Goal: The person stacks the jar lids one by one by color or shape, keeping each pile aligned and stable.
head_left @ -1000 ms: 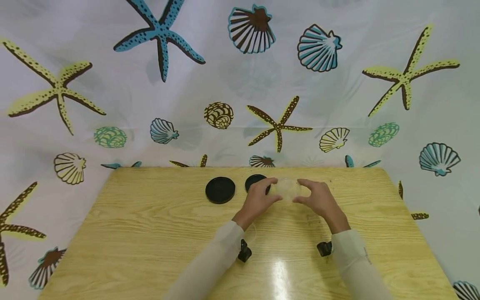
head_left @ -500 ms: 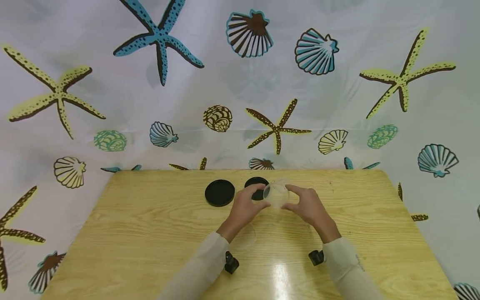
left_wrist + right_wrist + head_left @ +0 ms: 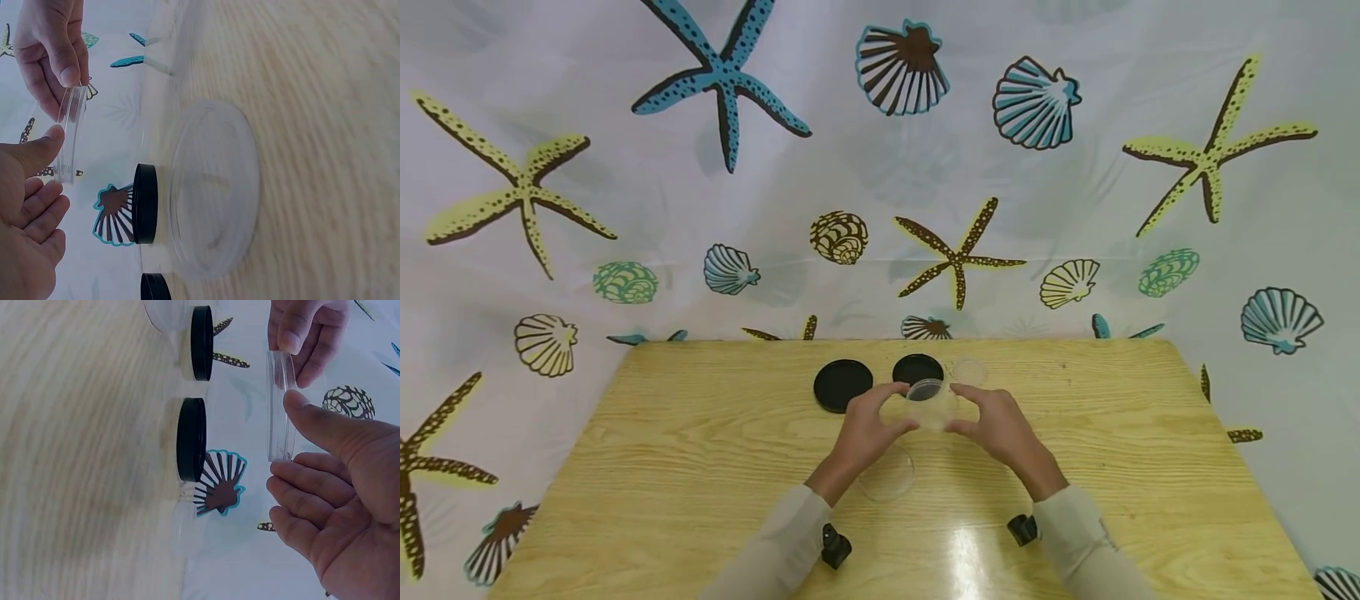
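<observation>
Held up between both hands is a clear, round, shallow petri dish (image 3: 931,410), its rim tilted toward the back. My left hand (image 3: 865,429) pinches its left edge with thumb and fingers, and my right hand (image 3: 1002,427) pinches the right edge. Edge-on in the left wrist view, the dish (image 3: 70,134) looks thin, with a double rim line. Under the hands, closer to the body, a clear round dish or lid (image 3: 886,473) lies on the table. Another clear round piece (image 3: 969,372) lies farther back, just beyond the held dish.
Two black round lids or shallow dishes lie near the back of the wooden table (image 3: 700,467): a larger one (image 3: 843,385) on the left and a smaller one (image 3: 917,367) behind the held dish. A shell-and-starfish cloth (image 3: 820,167) hangs behind the table.
Both hands have moved left and nearer the body with the petri dish, tilting it on the way. The clear piece at the back right has come into view, and the near one shows more fully.
</observation>
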`<state>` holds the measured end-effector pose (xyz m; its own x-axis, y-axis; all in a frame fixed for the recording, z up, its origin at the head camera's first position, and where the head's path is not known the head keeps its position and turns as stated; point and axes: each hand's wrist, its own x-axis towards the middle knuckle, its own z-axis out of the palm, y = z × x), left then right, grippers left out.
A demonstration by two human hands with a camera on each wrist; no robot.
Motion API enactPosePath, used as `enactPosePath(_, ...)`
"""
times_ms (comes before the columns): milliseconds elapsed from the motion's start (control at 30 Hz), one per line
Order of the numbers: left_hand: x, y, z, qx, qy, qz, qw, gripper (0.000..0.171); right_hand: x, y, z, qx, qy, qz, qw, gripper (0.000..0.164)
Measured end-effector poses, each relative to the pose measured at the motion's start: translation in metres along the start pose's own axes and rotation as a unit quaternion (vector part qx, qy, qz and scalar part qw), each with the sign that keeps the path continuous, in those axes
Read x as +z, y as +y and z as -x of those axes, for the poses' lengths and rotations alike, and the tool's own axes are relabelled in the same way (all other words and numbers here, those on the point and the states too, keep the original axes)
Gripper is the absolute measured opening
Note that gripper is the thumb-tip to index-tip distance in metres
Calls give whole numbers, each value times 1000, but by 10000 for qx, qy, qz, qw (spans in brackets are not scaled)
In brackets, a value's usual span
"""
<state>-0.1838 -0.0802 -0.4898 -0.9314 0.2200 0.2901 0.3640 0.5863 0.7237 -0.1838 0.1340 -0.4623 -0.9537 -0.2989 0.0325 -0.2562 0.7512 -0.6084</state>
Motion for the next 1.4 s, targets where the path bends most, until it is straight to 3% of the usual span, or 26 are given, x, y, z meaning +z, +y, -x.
enactPosePath(367,-11,-9,22,-34,88,31,10000,49,19,-8,5,-267,3,-165,9995,58)
enactPosePath(700,-17,-17,42,-354,167,-36,9992,50,35,-13,8,-696,-159,-82,9974,56)
enactPosePath(933,-22,-22,55,-458,220,-335,9981,49,46,-18,9,-975,-216,0,9950,54)
enactPosePath(1167,-21,-28,66,-540,156,-453,9974,50,52,-19,12,-956,-483,150,9941,54)
enactPosePath(1400,-21,-33,75,-504,171,-387,9978,51,61,-18,14,-1019,-496,271,9932,52)
